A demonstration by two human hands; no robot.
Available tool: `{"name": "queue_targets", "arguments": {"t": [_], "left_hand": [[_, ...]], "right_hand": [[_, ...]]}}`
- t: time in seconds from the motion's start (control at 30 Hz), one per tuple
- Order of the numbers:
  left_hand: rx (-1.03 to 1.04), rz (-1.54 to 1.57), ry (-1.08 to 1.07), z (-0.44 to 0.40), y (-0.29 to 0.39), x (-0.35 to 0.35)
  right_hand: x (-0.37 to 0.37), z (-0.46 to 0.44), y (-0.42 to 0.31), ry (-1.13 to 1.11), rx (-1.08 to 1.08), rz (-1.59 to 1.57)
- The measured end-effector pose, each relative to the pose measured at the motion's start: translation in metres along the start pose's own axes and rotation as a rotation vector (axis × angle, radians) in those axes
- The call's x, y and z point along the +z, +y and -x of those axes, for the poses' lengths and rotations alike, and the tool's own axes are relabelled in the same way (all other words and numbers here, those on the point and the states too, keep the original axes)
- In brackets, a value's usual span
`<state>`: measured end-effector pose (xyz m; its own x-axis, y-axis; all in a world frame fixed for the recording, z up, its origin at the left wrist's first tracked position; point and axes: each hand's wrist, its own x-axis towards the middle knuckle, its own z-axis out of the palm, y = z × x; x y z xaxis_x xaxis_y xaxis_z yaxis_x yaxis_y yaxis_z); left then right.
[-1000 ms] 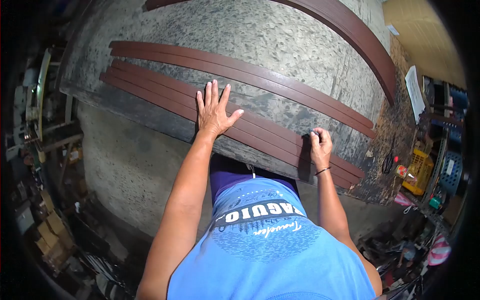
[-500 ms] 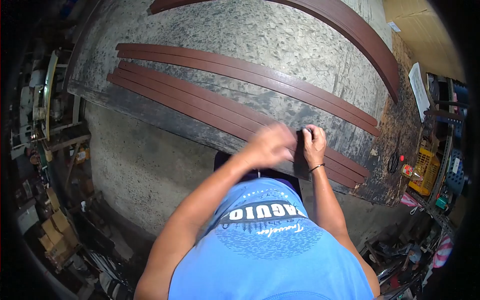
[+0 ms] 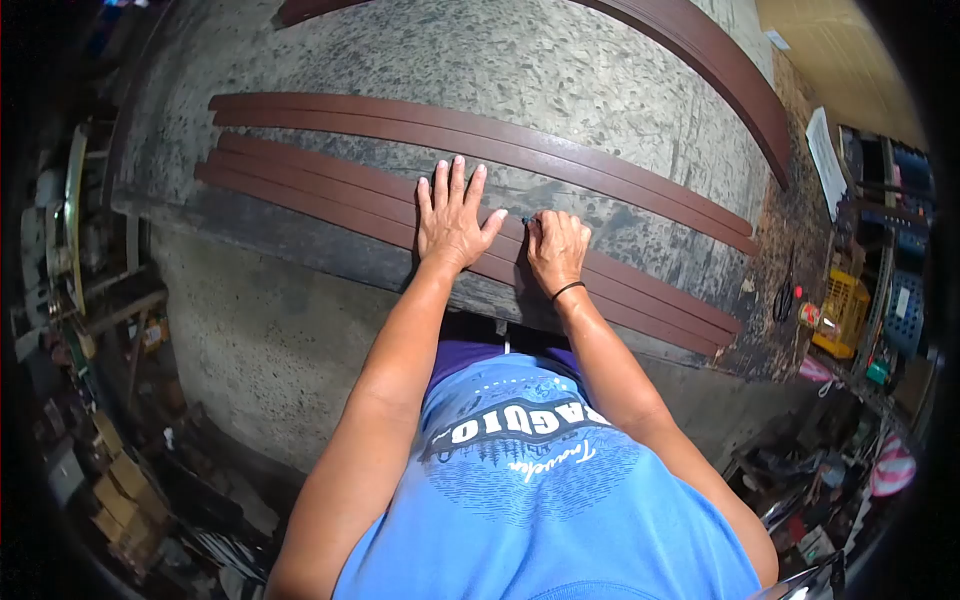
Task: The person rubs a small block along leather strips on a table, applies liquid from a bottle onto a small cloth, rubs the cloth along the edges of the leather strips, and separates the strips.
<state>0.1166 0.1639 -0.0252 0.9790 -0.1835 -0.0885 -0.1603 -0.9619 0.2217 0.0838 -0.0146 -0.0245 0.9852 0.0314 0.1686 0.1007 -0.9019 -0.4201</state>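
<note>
My left hand (image 3: 450, 228) lies flat with its fingers spread, across a group of long brown strips (image 3: 320, 198) laid side by side on the worktable (image 3: 350, 120). Just to its right, my right hand (image 3: 558, 248) is closed over the same strips. A small dark tip (image 3: 527, 221) shows at its thumb and fingers; the rest is hidden, so I cannot make out what it is. Farther back, a second set of brown strips (image 3: 480, 130) lies roughly alongside the first, with grey tabletop between them.
A larger brown piece (image 3: 735, 85) rests along the table's far right. Beyond the right edge stand a yellow plastic basket (image 3: 842, 315) and a white sheet (image 3: 826, 160). Cardboard boxes (image 3: 125, 490) sit low on the left, and a crowded shelf (image 3: 905, 290) lines the right.
My left hand, blurred before near the right one, has moved left and now lies flat on the strips. My right hand has shifted left along them. The view has moved slightly.
</note>
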Motion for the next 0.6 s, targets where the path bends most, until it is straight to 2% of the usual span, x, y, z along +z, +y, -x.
{"name": "queue_targets", "arguments": {"t": [0.23, 0.37, 0.47, 0.5, 0.6], "left_hand": [[0.029, -0.013, -0.057, -0.001, 0.0, -0.002], [0.018, -0.004, -0.071, -0.002, 0.001, -0.005], [0.021, -0.018, -0.087, -0.001, 0.0, -0.004], [0.025, -0.021, -0.088, -0.001, 0.0, -0.004], [0.036, -0.029, -0.089, -0.001, -0.002, -0.004]], "right_hand": [[0.02, 0.003, -0.019, 0.145, 0.157, 0.183], [0.02, 0.003, -0.018, 0.157, 0.24, 0.165], [0.01, 0.0, -0.006, 0.159, 0.511, -0.278], [0.004, 0.001, -0.007, 0.135, 0.54, -0.342], [0.0, 0.009, -0.012, 0.048, 0.377, -0.193]]}}
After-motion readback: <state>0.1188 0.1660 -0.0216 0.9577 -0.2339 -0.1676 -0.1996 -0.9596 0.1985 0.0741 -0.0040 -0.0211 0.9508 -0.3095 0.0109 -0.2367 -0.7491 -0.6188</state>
